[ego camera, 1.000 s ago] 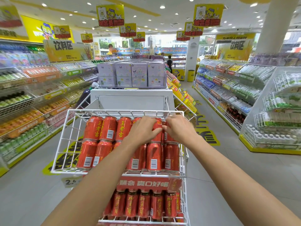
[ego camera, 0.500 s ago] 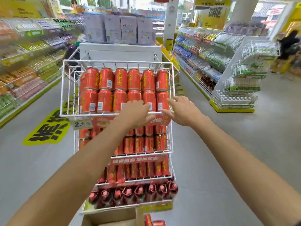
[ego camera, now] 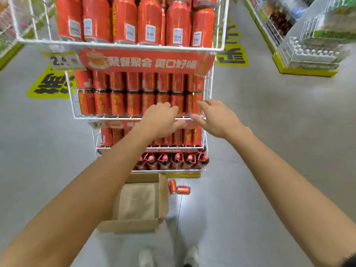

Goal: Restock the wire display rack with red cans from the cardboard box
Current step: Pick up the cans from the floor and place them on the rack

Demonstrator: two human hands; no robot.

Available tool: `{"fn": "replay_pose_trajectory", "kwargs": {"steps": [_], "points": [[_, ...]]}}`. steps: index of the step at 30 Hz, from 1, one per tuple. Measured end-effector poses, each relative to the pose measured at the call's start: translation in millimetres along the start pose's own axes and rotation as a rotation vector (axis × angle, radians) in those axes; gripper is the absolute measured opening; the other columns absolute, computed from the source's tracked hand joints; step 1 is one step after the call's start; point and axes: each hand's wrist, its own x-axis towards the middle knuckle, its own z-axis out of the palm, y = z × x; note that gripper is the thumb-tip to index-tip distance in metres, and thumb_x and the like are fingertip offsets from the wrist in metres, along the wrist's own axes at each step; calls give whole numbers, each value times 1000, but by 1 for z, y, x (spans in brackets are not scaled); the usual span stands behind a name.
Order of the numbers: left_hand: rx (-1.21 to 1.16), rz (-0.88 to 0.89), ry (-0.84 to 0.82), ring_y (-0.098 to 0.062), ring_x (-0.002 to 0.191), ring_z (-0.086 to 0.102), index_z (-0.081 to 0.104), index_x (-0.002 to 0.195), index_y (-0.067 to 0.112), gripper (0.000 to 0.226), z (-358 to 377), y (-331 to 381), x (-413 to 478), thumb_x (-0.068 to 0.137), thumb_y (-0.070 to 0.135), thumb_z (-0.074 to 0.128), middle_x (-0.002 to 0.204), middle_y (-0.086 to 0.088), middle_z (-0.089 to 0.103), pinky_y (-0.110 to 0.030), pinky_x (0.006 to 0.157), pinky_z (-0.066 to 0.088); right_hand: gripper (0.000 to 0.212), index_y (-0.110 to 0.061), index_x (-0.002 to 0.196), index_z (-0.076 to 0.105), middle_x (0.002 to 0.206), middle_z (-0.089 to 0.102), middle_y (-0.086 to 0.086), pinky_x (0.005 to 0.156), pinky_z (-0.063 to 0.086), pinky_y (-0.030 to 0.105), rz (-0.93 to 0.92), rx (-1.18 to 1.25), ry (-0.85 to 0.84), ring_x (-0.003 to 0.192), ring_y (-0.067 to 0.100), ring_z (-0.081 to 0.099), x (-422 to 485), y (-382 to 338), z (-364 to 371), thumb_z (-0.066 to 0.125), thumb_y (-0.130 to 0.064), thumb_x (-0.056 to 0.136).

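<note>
The white wire display rack (ego camera: 209,105) stands in front of me with several tiers. Its top basket and two tiers below are packed with upright red cans (ego camera: 125,22); the lowest tier holds red-capped bottles (ego camera: 177,160). My left hand (ego camera: 160,120) and my right hand (ego camera: 217,118) hover side by side before the second tier's front wire, fingers spread and holding nothing. On the floor at the rack's foot sits the open cardboard box (ego camera: 142,201), showing only its bare bottom. Two red cans (ego camera: 179,188) lie on their sides just right of the box.
A red banner (ego camera: 142,61) and a price tag (ego camera: 63,61) hang under the top basket. A stocked shelf unit with a yellow base (ego camera: 306,70) stands at the right. Grey floor runs on both sides, with yellow markings (ego camera: 50,85). My shoes (ego camera: 167,257) are behind the box.
My view has tipped down from the top basket to the floor, bringing the box and loose cans into sight. Both hands have dropped from the top tier to the second tier's front.
</note>
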Motion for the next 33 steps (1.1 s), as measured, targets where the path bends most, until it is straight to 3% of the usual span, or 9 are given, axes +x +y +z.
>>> {"fn": "replay_pose_trajectory", "kwargs": {"steps": [6,12,14,17,21,25,29,33], "points": [[-84,-58,-244,-41,121,57,58,125,8,54,174,19,10,103,56,47,126,-19,61,-48,95,49,53,-12,139,54,131,59,17,100,51,50,51,61,-193,126,39,54,-4,55,170,49,-53,105],[-175,-66,-443,-36,130,55,58,135,13,58,386,55,14,100,59,47,135,-17,61,-47,107,45,55,-17,147,48,147,52,15,104,49,48,107,70,-408,137,37,48,-33,107,382,48,-51,105],[-153,-62,-477,-34,126,57,64,123,17,60,457,63,14,99,66,39,128,-13,65,-47,109,41,56,-15,148,47,150,50,15,106,48,48,121,73,-469,139,37,46,-40,122,450,47,-52,105],[-252,-98,-531,-35,115,61,62,116,13,55,554,70,21,101,61,41,120,-15,64,-47,98,49,55,-14,145,50,142,54,14,101,51,47,136,47,-513,134,37,49,-42,144,541,46,-52,106],[-313,-150,-510,-40,107,63,63,112,12,51,664,67,48,100,60,49,115,-17,66,-50,89,55,52,-14,139,53,134,57,14,94,51,47,149,44,-514,129,36,52,-30,171,643,45,-53,106],[-359,-233,-458,-38,109,62,62,113,12,49,764,57,80,100,57,48,118,-16,66,-49,89,55,53,-14,141,52,135,57,14,97,51,47,145,27,-509,130,36,52,-6,198,736,47,-52,105],[-434,-375,-365,-38,105,64,59,101,13,46,841,43,108,98,58,51,112,-17,67,-47,86,55,52,-15,141,54,134,59,14,97,52,47,144,21,-493,126,35,54,19,218,816,47,-52,104],[-454,-473,-248,-39,110,62,65,112,11,49,887,26,120,97,57,55,117,-18,67,-48,90,54,54,-15,141,53,133,59,15,97,52,48,112,20,-482,124,36,55,35,224,876,48,-54,104]]}}
